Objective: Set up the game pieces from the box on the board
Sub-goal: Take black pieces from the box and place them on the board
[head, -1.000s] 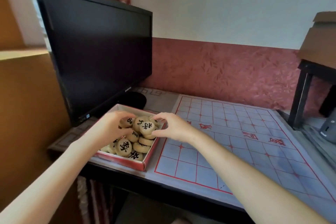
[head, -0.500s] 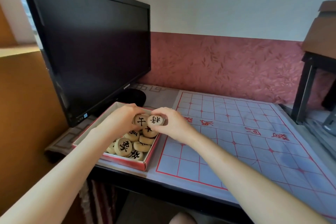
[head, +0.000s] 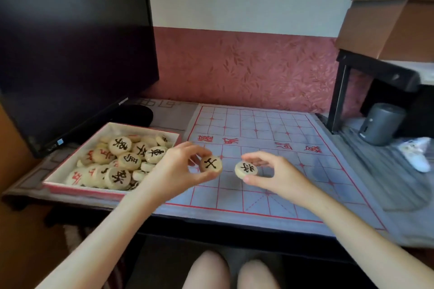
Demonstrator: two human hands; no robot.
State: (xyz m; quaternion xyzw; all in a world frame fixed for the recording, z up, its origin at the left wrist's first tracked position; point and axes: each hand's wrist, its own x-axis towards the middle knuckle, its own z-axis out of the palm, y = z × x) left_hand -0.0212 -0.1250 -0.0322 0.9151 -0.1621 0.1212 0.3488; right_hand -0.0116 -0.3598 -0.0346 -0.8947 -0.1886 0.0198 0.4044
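Observation:
A pale blue cloth game board (head: 277,138) with a red grid lies on the table. At its left stands a shallow red-rimmed box (head: 103,130) holding several round wooden pieces (head: 128,161) marked in black or red. My left hand (head: 178,169) pinches one black-marked piece (head: 211,164) over the board's near left part. My right hand (head: 274,173) grips a second black-marked piece (head: 246,169) just to its right. Both pieces hang above the board, a little apart.
A black monitor (head: 72,54) on its round stand (head: 136,115) rises behind the box. At the right are a black shelf frame (head: 340,91) with a cardboard box (head: 389,21) on top, a grey cylinder (head: 380,123) and a white object (head: 415,155).
Both hands lifted a piece each out of the box and carried them right, over the board. The view has tilted down and to the right.

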